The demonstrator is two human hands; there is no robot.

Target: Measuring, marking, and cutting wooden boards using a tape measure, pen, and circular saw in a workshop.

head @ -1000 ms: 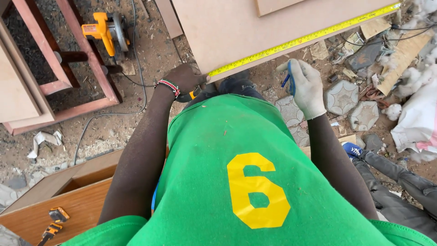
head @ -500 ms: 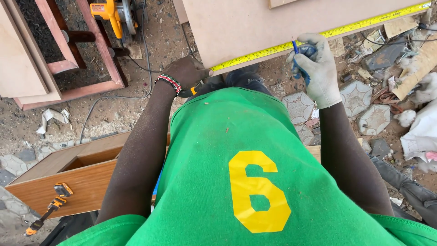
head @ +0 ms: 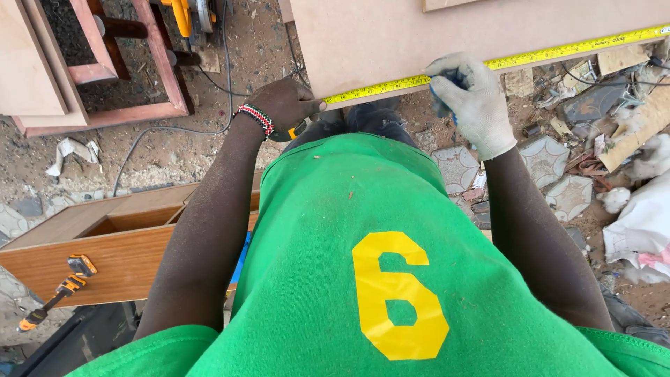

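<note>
A worker in a green shirt stretches a yellow tape measure (head: 488,66) along the near edge of a pale board (head: 433,35). The bare left hand (head: 283,106), a beaded band at its wrist, grips the tape's case at the board's corner and pins the blade with the thumb. The gloved right hand (head: 471,98) is clenched on a blue marker (head: 438,87) pressed against the tape. A wooden drawer box (head: 118,241) lies nearby.

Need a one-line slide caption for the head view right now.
Left hand pins a yellow tape along a board; gloved right hand marks it.
</note>
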